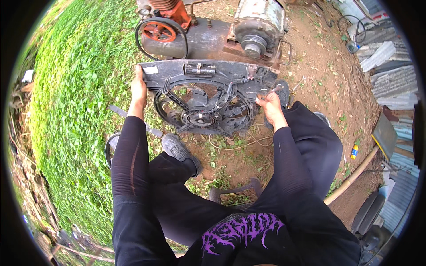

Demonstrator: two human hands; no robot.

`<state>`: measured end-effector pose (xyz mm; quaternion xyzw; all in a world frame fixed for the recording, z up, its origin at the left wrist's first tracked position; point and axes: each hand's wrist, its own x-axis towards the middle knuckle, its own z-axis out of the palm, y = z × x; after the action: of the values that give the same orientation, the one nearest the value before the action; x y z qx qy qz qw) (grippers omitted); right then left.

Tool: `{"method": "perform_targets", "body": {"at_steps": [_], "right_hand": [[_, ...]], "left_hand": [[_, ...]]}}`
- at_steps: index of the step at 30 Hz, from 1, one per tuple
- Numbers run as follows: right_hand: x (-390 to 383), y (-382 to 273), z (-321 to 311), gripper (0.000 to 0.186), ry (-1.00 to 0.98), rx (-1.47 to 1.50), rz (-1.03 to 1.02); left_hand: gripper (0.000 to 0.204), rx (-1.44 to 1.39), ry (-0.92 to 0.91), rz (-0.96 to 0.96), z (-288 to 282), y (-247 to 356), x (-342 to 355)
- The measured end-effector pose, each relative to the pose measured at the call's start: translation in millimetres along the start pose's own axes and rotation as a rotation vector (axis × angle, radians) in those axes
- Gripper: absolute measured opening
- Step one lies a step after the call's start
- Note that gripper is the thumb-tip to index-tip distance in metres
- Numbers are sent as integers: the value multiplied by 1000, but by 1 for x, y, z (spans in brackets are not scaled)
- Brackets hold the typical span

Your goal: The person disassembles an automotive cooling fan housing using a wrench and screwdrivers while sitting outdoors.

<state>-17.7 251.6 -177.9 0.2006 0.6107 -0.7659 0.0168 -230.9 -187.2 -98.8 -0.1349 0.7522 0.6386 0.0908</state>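
Observation:
A black plastic radiator fan shroud is held up in front of me between both hands, above the ground. Inside its round opening sits a fan with dark blades and a central hub. My left hand grips the shroud's left end, thumb at the top corner. On the right side, my right hand is closed at the shroud's edge, fingers partly hidden. Dirt and worn patches mark the shroud's right end.
Just beyond the shroud stands an air compressor tank with an orange flywheel and an electric motor. A thin cord lies between my feet. Corrugated sheets, a pole and a yellow bottle lie to the right.

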Motion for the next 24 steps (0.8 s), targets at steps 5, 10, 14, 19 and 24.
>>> {"method": "perform_targets", "body": {"at_steps": [5,10,14,19,24], "right_hand": [[12,21,-27,34,89,-22,77],[15,49,-34,48,370,68,136],[24,16,3,57,283,267,-9],[35,-13,44,44,238,249,-128],[21,-7,54,41,457,253,-109]], "left_hand": [[98,308,-436,-281,33,2,18],[70,467,-311,-77,28,37,9],[54,434,-383,-2,21,116,-76],[53,347,-355,48,-1,172,-195],[54,370,-398,-81,14,142,-233]]}}
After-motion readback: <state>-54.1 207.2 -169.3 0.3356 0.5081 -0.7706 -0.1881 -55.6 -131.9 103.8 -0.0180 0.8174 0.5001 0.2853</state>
